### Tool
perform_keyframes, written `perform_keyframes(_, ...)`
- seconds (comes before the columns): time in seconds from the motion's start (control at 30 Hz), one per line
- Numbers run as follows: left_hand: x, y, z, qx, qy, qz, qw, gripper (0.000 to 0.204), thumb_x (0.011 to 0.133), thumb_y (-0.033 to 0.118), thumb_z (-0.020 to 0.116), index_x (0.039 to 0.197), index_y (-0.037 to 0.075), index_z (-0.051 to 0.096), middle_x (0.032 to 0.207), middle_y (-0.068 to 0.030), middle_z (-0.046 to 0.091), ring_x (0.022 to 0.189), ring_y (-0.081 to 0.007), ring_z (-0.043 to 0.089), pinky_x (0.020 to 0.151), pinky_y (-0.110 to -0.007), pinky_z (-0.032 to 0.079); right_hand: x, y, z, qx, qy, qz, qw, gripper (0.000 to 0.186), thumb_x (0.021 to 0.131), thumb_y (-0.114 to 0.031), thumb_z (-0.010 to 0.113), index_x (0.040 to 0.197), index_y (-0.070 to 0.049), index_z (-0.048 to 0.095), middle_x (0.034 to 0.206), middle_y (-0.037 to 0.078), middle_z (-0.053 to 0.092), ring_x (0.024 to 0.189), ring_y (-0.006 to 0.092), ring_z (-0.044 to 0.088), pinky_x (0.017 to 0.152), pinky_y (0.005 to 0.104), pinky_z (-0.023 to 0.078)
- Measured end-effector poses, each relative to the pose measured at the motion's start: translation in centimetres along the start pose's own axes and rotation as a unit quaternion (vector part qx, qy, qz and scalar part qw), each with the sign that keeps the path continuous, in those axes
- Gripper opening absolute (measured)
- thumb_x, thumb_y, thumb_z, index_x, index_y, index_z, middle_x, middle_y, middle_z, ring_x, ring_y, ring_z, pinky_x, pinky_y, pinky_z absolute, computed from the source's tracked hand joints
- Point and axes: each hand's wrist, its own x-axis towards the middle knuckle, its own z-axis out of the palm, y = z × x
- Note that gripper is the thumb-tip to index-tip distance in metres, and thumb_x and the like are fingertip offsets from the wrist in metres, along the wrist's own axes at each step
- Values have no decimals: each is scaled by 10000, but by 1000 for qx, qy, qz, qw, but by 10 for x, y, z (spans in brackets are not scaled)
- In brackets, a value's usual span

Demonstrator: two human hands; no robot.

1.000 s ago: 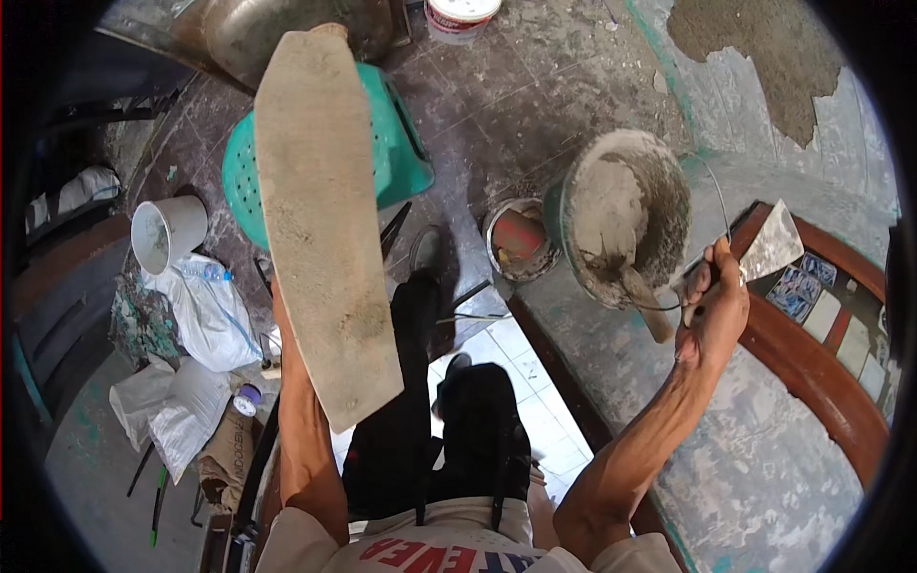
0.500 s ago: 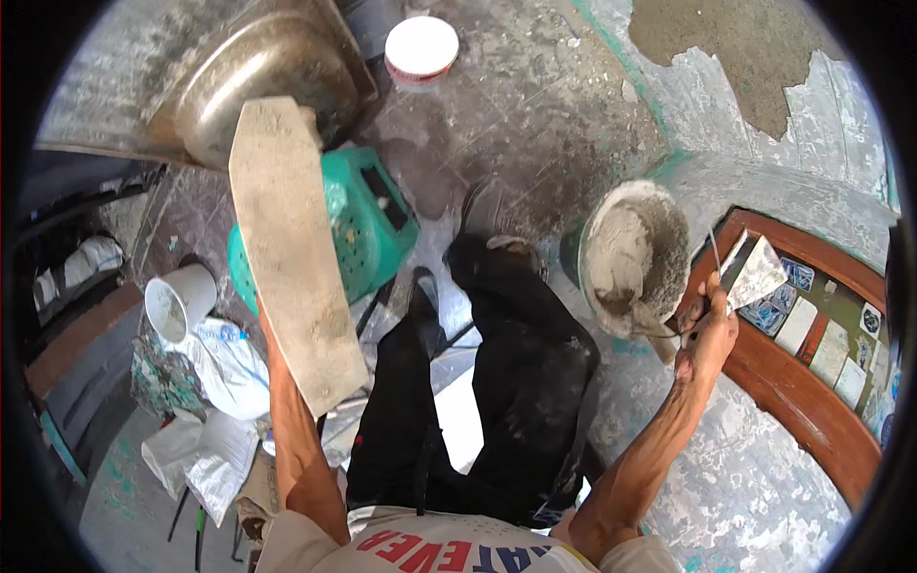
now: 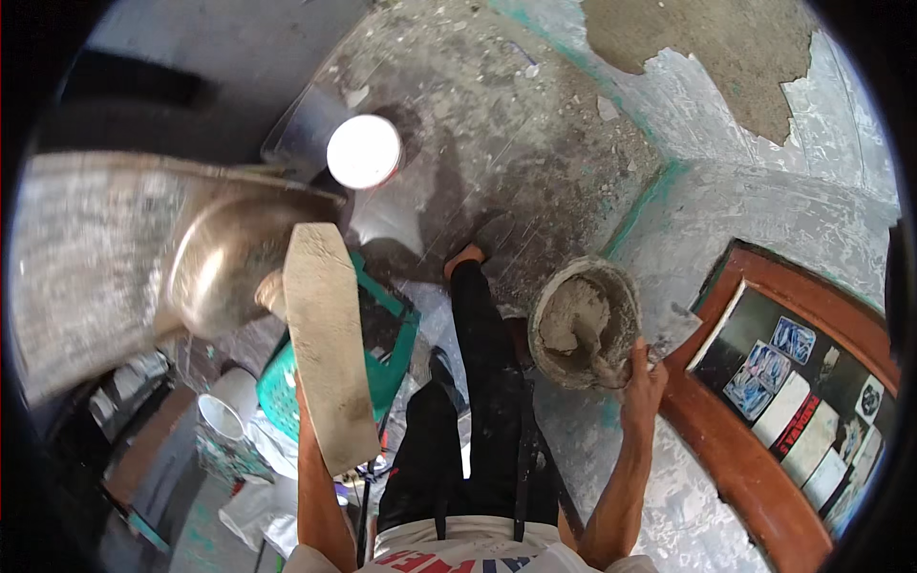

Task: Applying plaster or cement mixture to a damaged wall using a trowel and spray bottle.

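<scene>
A long, tapered board (image 3: 330,325) with a dusty tan face is in my left hand (image 3: 302,392), which grips its left side, mostly hidden under it. My right hand (image 3: 638,372) carries a bucket (image 3: 564,320) by its wire handle and also grips a trowel (image 3: 680,325) with a wide metal blade. Grey mortar (image 3: 583,310) lies inside the bucket, with a short handled tool (image 3: 602,358) standing in it.
A metal sink (image 3: 215,272), a green plastic stool (image 3: 387,368) and a white tub (image 3: 363,145) are ahead and left. A pail (image 3: 229,415) and sacks (image 3: 258,516) lie lower left. Walls (image 3: 764,210) and a wooden-framed panel (image 3: 688,401) stand right. My stepping foot (image 3: 470,258) is on the dusty floor.
The view has swung toward the floor corner ahead as my legs step forward. The board and bucket travel with my hands; the sink and white tub now appear lower and further left.
</scene>
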Motion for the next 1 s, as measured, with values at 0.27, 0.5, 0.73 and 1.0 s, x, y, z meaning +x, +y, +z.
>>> perform_keyframes(0.27,122,51,109,61,-46,-15,997,388,1063,221,541,1392,15,562,1230,-131,684,1040,-223,703,847,-352,601,76,-38,24,22,14,106,994,390,1054,-384,630,783,-113,555,693,-42,508,614,64,425,547,275,331)
perform_keyframes(0.5,171,65,169,119,-79,-42,989,390,1067,234,534,1390,17,561,1229,-138,683,1041,-233,705,841,-360,606,184,-33,44,99,12,83,992,406,1049,-437,623,807,-120,547,727,-48,481,640,78,397,567,294,313)
perform_keyframes(0.73,210,86,216,175,-126,-50,975,391,1071,247,528,1387,19,561,1228,-146,683,1042,-244,708,836,-368,611,335,-6,66,89,34,39,995,447,1027,-474,645,778,-116,546,696,-45,486,626,87,410,565,307,345)
perform_keyframes(1.0,268,127,254,268,-182,-63,944,394,1076,261,520,1385,21,560,1226,-155,682,1043,-255,711,830,-377,617,432,4,90,88,28,2,996,486,1028,-487,624,942,-11,579,742,44,571,657,173,522,614,381,429)
